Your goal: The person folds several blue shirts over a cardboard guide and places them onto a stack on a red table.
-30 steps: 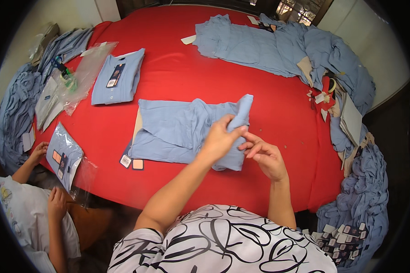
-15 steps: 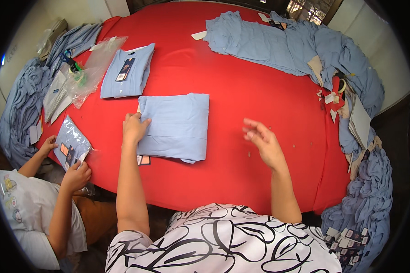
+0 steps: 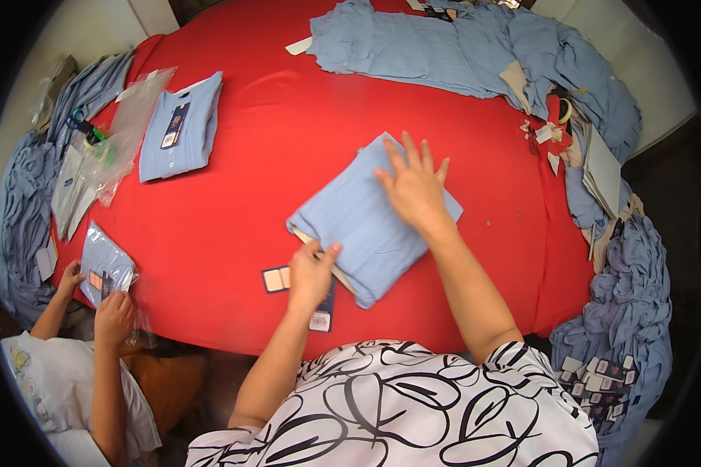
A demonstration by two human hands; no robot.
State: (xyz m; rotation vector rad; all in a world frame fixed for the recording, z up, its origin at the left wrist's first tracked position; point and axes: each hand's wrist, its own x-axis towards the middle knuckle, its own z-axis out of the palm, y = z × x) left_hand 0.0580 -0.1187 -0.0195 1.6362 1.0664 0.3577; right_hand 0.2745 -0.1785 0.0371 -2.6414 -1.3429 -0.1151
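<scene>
Gripped at its near-left edge by the L hand (image 3: 310, 279), w/ the thumb laid over the top and the fingers curled in, the folded blue garment (image 3: 366, 226) is steadied toward its far end by the R hand (image 3: 417, 194), which is spread flat, fingers apart, w/ nothing clasped. (Whether the L fingertips are tucked right underneath can't be told.) The garment is set at a slant on the red cloth (image 3: 257, 140), in front of the wearer. A cream edge (image 3: 308, 236) is exposed along the gripped side, prob. a stiff insert, and dark tags are left outside on either side of the L hand: one w/ pale squares (image 3: 276, 279), one w/ a white label (image 3: 321, 315).

Since ½ sec ago, the garment has been swung from square to diagonal and shifted R; the R hand, then held clear of it, has been brought down on top. From that, the fold is judged to be holding as one flat packet, w/ the main folding prob. done.

Up L, a second folded garment (image 3: 183, 128) is left untouched, tag uppermost. Lower L, a bagged garment (image 3: 105, 261) is handled by a co-worker's hand (image 3: 115, 311).
</scene>
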